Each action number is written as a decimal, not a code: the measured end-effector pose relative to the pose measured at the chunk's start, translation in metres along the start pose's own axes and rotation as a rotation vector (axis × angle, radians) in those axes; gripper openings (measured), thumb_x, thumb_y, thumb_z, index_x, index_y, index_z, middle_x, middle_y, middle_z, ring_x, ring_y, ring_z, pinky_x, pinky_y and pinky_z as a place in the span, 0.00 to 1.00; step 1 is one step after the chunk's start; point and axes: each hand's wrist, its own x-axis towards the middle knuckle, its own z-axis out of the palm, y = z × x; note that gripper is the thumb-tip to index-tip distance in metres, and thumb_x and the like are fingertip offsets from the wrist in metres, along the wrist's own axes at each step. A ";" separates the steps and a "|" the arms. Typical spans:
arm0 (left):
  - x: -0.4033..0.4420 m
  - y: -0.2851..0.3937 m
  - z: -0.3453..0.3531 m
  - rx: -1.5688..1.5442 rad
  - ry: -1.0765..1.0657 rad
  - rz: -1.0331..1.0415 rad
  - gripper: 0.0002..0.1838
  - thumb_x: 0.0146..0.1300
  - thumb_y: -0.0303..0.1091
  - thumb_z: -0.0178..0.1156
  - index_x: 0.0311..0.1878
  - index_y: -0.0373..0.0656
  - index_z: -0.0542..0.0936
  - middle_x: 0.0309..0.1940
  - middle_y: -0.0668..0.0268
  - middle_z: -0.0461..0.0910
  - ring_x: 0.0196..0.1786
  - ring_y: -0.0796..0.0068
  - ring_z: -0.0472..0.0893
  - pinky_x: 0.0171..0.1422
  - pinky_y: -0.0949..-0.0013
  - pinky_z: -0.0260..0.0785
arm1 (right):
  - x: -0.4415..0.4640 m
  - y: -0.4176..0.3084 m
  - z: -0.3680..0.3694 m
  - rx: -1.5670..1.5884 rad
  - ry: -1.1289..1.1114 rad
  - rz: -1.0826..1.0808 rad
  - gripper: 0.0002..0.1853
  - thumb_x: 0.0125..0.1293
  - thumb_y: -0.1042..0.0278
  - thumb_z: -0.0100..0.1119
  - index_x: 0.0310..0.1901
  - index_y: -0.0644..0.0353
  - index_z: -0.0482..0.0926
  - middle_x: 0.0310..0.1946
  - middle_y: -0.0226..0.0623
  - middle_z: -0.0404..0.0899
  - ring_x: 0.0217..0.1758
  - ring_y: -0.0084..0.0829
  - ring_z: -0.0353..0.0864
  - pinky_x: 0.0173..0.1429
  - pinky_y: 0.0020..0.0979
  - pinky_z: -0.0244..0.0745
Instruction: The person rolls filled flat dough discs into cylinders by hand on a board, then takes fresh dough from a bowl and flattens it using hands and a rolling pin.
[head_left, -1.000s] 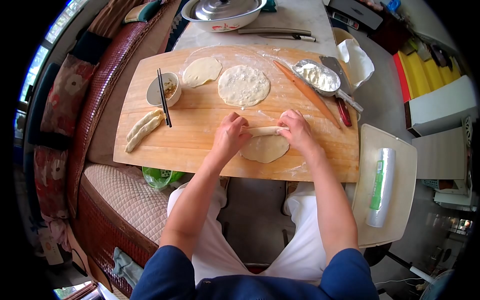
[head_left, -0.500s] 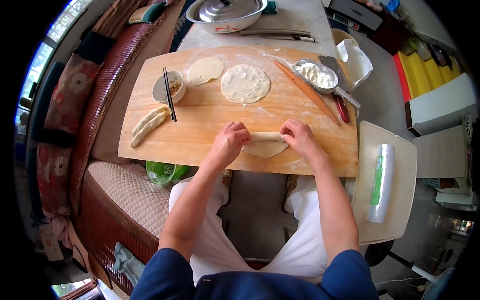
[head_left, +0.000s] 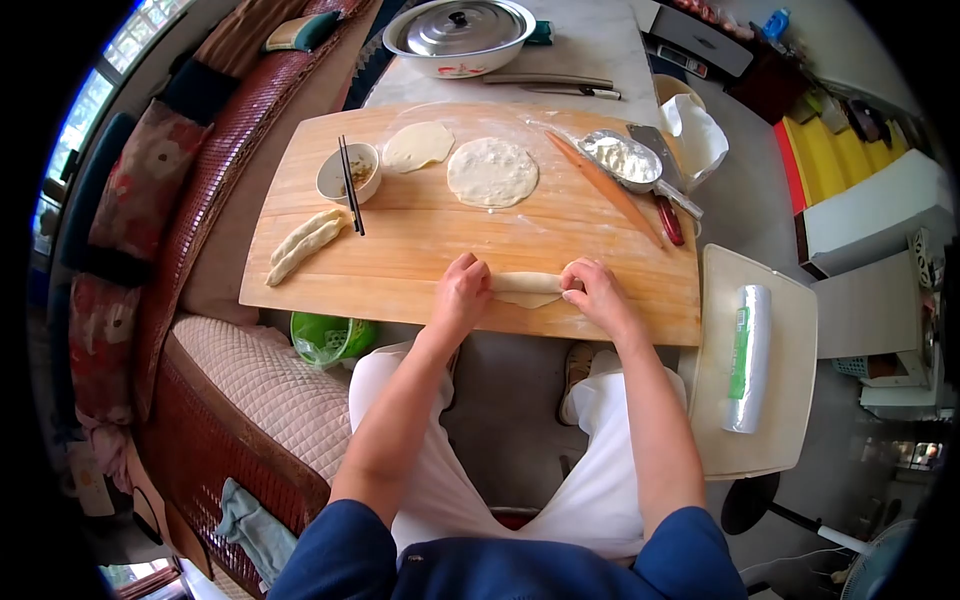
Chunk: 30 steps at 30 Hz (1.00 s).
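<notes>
A dough sheet (head_left: 527,284), partly rolled into a tube, lies near the front edge of the wooden board (head_left: 400,285). Its far side is the rolled part, and a flat flap shows on the side toward me. My left hand (head_left: 463,293) pinches the left end with curled fingers. At the right end, my right hand (head_left: 592,288) grips it between thumb and fingers. Farther back lie a round dough sheet (head_left: 492,172) and a smaller dough piece (head_left: 417,147). Twisted dough strips (head_left: 305,246) rest at the left, below a white bowl (head_left: 330,180) with chopsticks (head_left: 352,190) across it.
A tapered rolling pin (head_left: 605,188), a scoop of flour (head_left: 622,158) and a red-handled blade (head_left: 668,220) lie at the board's right. Behind stands a lidded basin (head_left: 460,35) beside knives (head_left: 560,82). A plastic wrap roll (head_left: 748,360) rests on a pale lid (head_left: 715,440).
The dough sheet has been rolled further toward me, so its flat flap is smaller. Both hands have come closer to the board's front edge. The whole view has shifted slightly.
</notes>
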 end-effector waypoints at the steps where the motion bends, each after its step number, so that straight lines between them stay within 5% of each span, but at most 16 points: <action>1: -0.001 -0.001 -0.001 -0.070 0.009 0.005 0.11 0.47 0.20 0.67 0.31 0.38 0.75 0.35 0.58 0.77 0.38 0.56 0.79 0.41 0.58 0.73 | -0.004 0.002 0.001 0.060 0.037 -0.063 0.10 0.52 0.80 0.68 0.35 0.62 0.77 0.34 0.37 0.79 0.40 0.35 0.79 0.49 0.34 0.76; 4: -0.005 -0.007 -0.004 -0.215 0.022 0.006 0.11 0.47 0.17 0.66 0.32 0.38 0.75 0.34 0.59 0.77 0.35 0.58 0.80 0.39 0.62 0.74 | -0.009 0.006 0.008 0.191 0.146 0.151 0.09 0.52 0.81 0.67 0.35 0.64 0.77 0.31 0.41 0.82 0.34 0.35 0.82 0.40 0.36 0.77; 9: -0.008 -0.007 -0.003 -0.252 0.082 -0.136 0.11 0.48 0.16 0.66 0.33 0.38 0.76 0.32 0.60 0.76 0.33 0.61 0.80 0.38 0.64 0.73 | -0.008 0.005 0.006 0.175 0.174 0.156 0.11 0.51 0.81 0.68 0.37 0.63 0.78 0.30 0.40 0.82 0.33 0.35 0.82 0.40 0.35 0.77; 13: -0.009 -0.003 -0.006 -0.159 0.075 -0.059 0.10 0.49 0.17 0.65 0.33 0.39 0.77 0.32 0.60 0.76 0.34 0.58 0.80 0.39 0.63 0.74 | -0.011 -0.003 0.006 0.135 0.198 0.122 0.11 0.51 0.82 0.68 0.35 0.63 0.77 0.29 0.39 0.80 0.34 0.36 0.81 0.39 0.35 0.76; 16: -0.013 -0.007 -0.006 -0.014 0.051 0.068 0.09 0.49 0.18 0.64 0.33 0.39 0.78 0.33 0.61 0.77 0.38 0.57 0.80 0.42 0.62 0.74 | -0.012 0.002 0.007 -0.127 0.261 -0.276 0.09 0.51 0.82 0.67 0.33 0.62 0.76 0.30 0.38 0.78 0.35 0.35 0.79 0.38 0.36 0.75; 19: -0.013 -0.006 -0.011 -0.016 0.022 0.165 0.08 0.49 0.19 0.64 0.33 0.39 0.78 0.35 0.60 0.77 0.42 0.56 0.80 0.45 0.62 0.74 | -0.018 0.002 0.004 -0.161 0.204 -0.323 0.09 0.52 0.82 0.67 0.31 0.63 0.75 0.31 0.37 0.77 0.37 0.35 0.78 0.38 0.36 0.75; 25: -0.013 -0.002 -0.015 -0.242 -0.057 0.022 0.07 0.53 0.19 0.65 0.33 0.37 0.77 0.36 0.60 0.78 0.39 0.60 0.81 0.44 0.64 0.74 | -0.023 -0.002 0.005 0.269 0.095 0.104 0.10 0.53 0.82 0.67 0.33 0.64 0.74 0.32 0.37 0.77 0.34 0.32 0.80 0.38 0.33 0.77; 27: -0.012 -0.002 -0.012 -0.336 -0.110 -0.171 0.09 0.51 0.19 0.67 0.34 0.37 0.77 0.34 0.60 0.76 0.36 0.62 0.80 0.43 0.66 0.74 | -0.021 -0.003 0.005 0.259 0.112 0.096 0.10 0.52 0.83 0.67 0.33 0.65 0.74 0.32 0.37 0.77 0.33 0.30 0.80 0.39 0.31 0.77; 30: -0.012 -0.003 -0.016 -0.332 -0.135 -0.172 0.11 0.49 0.19 0.68 0.34 0.37 0.76 0.33 0.61 0.76 0.33 0.65 0.80 0.40 0.67 0.74 | -0.019 0.000 0.003 0.281 0.081 0.060 0.11 0.51 0.84 0.68 0.34 0.65 0.74 0.32 0.37 0.77 0.33 0.29 0.80 0.40 0.30 0.78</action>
